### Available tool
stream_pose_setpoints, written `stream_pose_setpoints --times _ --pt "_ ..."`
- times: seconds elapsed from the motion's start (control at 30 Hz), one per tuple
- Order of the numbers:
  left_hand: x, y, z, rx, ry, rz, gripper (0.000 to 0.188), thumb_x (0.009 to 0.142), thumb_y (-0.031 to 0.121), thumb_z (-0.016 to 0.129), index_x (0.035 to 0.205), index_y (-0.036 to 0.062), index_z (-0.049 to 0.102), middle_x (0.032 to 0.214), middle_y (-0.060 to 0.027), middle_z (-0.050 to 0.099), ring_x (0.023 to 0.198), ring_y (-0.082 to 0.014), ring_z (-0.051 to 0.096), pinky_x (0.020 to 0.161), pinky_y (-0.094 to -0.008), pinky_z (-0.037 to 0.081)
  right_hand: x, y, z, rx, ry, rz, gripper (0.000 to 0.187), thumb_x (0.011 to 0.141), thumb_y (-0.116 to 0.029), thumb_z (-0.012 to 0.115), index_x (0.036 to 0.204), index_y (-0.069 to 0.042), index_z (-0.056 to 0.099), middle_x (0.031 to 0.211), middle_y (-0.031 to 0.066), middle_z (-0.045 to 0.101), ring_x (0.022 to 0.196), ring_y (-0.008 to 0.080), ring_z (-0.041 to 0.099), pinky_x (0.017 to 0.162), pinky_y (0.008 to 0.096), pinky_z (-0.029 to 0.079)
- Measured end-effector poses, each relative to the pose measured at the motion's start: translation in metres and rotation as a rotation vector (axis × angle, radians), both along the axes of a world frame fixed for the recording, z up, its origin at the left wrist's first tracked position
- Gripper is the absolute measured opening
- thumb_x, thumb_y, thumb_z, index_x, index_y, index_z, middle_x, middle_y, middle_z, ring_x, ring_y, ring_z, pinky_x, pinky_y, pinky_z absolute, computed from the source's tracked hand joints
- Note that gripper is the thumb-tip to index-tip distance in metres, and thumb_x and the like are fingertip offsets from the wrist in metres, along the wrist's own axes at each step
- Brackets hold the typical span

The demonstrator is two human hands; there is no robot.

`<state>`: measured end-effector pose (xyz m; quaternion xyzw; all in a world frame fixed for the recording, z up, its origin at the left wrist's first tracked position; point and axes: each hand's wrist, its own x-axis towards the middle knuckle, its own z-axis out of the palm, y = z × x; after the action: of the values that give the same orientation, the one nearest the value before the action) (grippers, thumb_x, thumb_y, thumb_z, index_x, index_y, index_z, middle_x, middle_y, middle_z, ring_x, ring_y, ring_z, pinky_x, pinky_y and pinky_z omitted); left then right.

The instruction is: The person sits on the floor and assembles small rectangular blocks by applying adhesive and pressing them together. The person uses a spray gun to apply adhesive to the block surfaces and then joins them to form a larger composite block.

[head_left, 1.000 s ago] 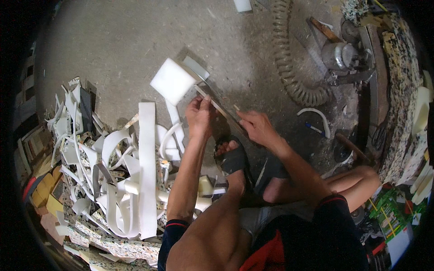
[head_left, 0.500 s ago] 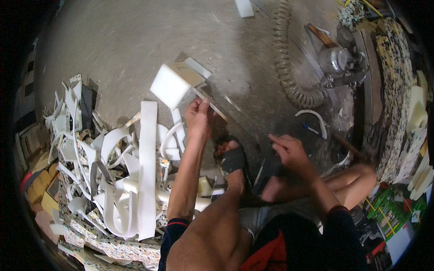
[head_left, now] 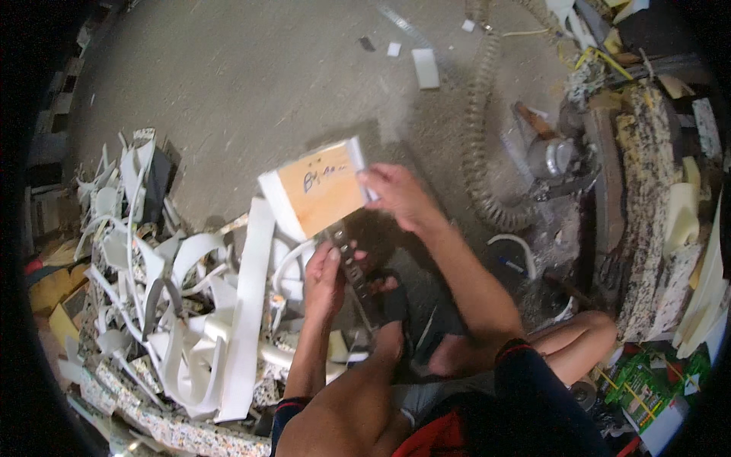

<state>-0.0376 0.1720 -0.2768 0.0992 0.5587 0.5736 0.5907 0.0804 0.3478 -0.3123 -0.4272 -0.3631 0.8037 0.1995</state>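
Note:
In front of me is a tan board (head_left: 324, 190) with dark handwriting on its face, a white foam-like block (head_left: 280, 204) along its left side and a pale strip (head_left: 356, 158) on its right edge. My right hand (head_left: 403, 196) is closed on that right edge. Below the board, my left hand (head_left: 323, 276) is closed around a narrow dark strip (head_left: 354, 273) with a row of square marks or holes. The strip's upper end meets the board's lower edge; whether they are joined, I cannot tell.
White foam offcuts (head_left: 190, 327) pile up at the left, with a long white strip (head_left: 250, 305) on top. A coiled hose (head_left: 478, 152) runs along the floor at the right, near a metal tool (head_left: 560, 156). Speckled foam slabs (head_left: 643, 213) line the right side.
My right hand has moved up and left from near my knee and taken hold of the board's right edge. The board has turned so its written face shows; my left hand has come lower.

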Motion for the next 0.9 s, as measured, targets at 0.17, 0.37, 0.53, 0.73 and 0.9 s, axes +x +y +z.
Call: stream_pose_setpoints --times 0.17,0.37,0.53,0.73,0.9 --pt "-0.019 -0.012 -0.016 -0.091 0.204 0.199 0.035 0.105 0.033 0.054 0.118 0.0014 0.061 0.091 -0.0088 0.068 0.074 -0.0147 0.065 0.067 -0.0305 0.058 0.018 0.063 -0.021 0.547 -0.391 -0.040 0.030 0.089 -0.028 0.073 0.095 0.002 0.069 0.079 0.0062 0.067 0.061 0.0181 0.060 0.059 0.0355 0.050" --pt "-0.082 -0.023 -0.004 -0.009 0.462 0.463 0.019 0.099 0.023 0.064 0.102 0.0044 0.062 0.084 -0.0045 0.064 0.063 -0.0112 0.060 0.052 -0.0280 0.053 0.014 0.235 -0.089 1.237 -1.292 -0.154 0.034 0.089 -0.031 0.066 0.103 -0.001 0.071 0.104 0.0199 0.072 0.099 0.0446 0.066 0.087 0.0498 0.052" --pt "-0.134 -0.039 0.039 -0.090 0.728 0.701 0.017 0.093 0.016 0.070 0.100 0.0041 0.061 0.077 -0.0019 0.061 0.059 -0.0100 0.058 0.051 -0.0273 0.051 -0.016 0.261 -0.117 0.968 -1.285 -0.077 0.032 0.087 -0.020 0.066 0.116 -0.005 0.067 0.114 0.0213 0.068 0.106 0.0408 0.065 0.091 0.0497 0.053" --pt "-0.175 -0.079 0.068 -0.165 0.816 0.855 0.023 0.093 0.016 0.071 0.108 0.0007 0.062 0.076 -0.0029 0.059 0.055 -0.0107 0.057 0.050 -0.0255 0.052 -0.056 0.334 -0.134 1.112 -1.348 -0.084 0.032 0.088 -0.021 0.068 0.115 -0.004 0.063 0.113 0.0220 0.066 0.107 0.0399 0.066 0.090 0.0470 0.053" --pt "-0.182 -0.100 0.091 -0.127 0.880 0.892 0.031 0.094 0.017 0.070 0.117 -0.0023 0.062 0.077 -0.0035 0.060 0.056 -0.0108 0.056 0.050 -0.0250 0.051 -0.124 0.301 -0.124 1.130 -1.303 0.447 0.041 0.087 -0.022 0.069 0.122 -0.002 0.064 0.119 0.0222 0.067 0.106 0.0388 0.067 0.091 0.0467 0.054"
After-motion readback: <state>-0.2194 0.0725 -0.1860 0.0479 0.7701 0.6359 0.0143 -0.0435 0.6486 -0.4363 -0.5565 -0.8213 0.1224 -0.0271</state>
